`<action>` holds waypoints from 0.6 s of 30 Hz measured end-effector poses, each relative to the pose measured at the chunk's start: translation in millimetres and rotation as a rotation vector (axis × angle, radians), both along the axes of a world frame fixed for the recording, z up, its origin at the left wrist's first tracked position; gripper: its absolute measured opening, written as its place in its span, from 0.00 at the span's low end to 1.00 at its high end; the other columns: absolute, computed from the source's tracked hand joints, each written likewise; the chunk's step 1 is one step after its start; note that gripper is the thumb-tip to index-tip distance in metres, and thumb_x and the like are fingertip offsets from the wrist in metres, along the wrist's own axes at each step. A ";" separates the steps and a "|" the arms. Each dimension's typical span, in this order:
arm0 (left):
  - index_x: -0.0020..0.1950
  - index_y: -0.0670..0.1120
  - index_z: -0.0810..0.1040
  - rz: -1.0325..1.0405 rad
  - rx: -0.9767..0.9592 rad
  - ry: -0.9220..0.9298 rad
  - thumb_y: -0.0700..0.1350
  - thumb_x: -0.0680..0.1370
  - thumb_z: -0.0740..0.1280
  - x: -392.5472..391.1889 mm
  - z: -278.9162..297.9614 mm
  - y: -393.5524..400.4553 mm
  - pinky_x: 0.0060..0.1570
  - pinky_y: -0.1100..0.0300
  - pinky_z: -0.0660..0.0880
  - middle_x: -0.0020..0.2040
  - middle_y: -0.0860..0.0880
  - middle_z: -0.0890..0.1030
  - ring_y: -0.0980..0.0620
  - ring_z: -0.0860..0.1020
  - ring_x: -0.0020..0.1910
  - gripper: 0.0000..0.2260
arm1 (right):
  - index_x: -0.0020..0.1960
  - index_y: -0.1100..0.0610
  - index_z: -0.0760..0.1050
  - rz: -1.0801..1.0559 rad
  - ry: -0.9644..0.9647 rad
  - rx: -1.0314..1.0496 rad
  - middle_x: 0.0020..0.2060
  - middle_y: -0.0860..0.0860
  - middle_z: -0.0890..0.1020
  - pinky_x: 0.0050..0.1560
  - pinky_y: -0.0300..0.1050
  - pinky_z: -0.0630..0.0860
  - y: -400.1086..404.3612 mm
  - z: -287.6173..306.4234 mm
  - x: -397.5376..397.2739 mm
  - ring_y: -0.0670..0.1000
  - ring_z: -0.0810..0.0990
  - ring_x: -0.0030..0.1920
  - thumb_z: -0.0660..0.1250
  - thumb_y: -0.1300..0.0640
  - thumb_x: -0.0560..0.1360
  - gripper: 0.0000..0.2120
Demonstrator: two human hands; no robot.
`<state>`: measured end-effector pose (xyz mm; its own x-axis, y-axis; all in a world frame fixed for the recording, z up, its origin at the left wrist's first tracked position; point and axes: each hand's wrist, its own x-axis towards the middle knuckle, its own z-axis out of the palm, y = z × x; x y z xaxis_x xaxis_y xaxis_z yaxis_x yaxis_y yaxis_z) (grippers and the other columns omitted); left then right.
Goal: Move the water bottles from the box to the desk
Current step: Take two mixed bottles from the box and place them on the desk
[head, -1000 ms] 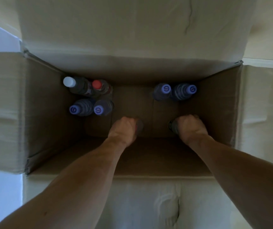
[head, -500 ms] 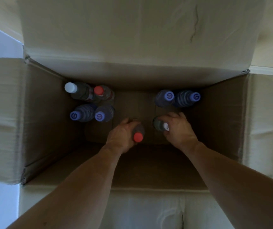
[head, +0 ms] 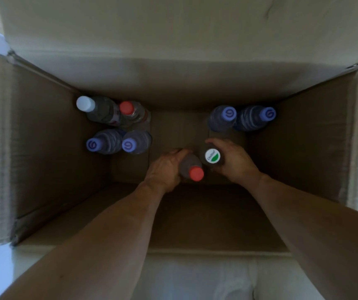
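Both arms are reaching down into the cardboard box. The left hand is wrapping its fingers around a red-capped bottle, while the right hand is gripping a bottle with a white-and-green cap just beside it. Six other bottles are standing upright along the far wall, four at left and two at right.

8 bottles upright, in box

Two bare forearms, sleeveless to the frame edge (no rings visible)
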<state>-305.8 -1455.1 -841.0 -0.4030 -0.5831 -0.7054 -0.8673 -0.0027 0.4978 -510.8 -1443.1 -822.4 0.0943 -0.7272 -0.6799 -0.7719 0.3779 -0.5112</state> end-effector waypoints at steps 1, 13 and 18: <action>0.77 0.54 0.67 0.027 0.001 0.000 0.42 0.72 0.77 1.7 2.0 -0.8 0.70 0.49 0.69 0.72 0.47 0.73 0.43 0.73 0.70 0.35 | 0.73 0.55 0.70 -0.030 -0.004 0.001 0.69 0.54 0.75 0.71 0.47 0.67 0.5 1.3 -0.7 0.56 0.72 0.70 0.79 0.65 0.67 0.38; 0.62 0.60 0.75 0.361 0.290 0.188 0.48 0.71 0.79 7.3 80.8 -40.2 0.59 0.61 0.70 0.59 0.58 0.80 0.57 0.76 0.61 0.24 | 0.60 0.52 0.79 -0.566 -0.414 0.323 0.54 0.49 0.86 0.70 0.56 0.72 -9.2 81.9 -30.0 0.50 0.82 0.58 0.79 0.68 0.64 0.28; 0.59 0.54 0.83 0.514 0.514 0.341 0.44 0.72 0.77 4.9 129.8 -57.6 0.56 0.57 0.72 0.57 0.54 0.85 0.54 0.80 0.59 0.17 | 0.60 0.48 0.80 -0.717 -0.535 0.414 0.56 0.47 0.85 0.72 0.60 0.65 -20.4 119.5 -28.3 0.53 0.77 0.63 0.78 0.61 0.60 0.28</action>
<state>-301.0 -1512.7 -711.3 -0.4142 -0.3896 -0.8226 -0.4957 -0.6614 0.5628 -539.2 -1463.5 -702.9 0.0936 -0.4468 -0.8897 0.0044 0.8938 -0.4484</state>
